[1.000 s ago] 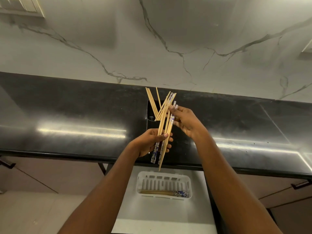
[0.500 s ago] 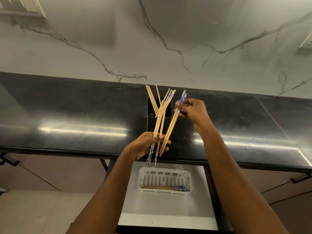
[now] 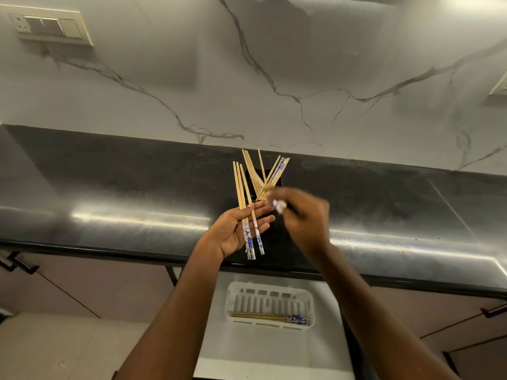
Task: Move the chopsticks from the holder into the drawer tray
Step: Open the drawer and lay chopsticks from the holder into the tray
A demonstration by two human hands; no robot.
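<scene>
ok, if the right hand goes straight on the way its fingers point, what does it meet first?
The chopsticks standing in the holder. The right hand points up and left at their crossed shafts, apparently close. The hand is blurred and depth is unclear, so it may already touch them.

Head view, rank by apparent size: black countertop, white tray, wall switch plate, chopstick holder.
1. black countertop
2. white tray and wall switch plate: look alike, plate farther off, unranked
3. chopstick holder, partly hidden
</scene>
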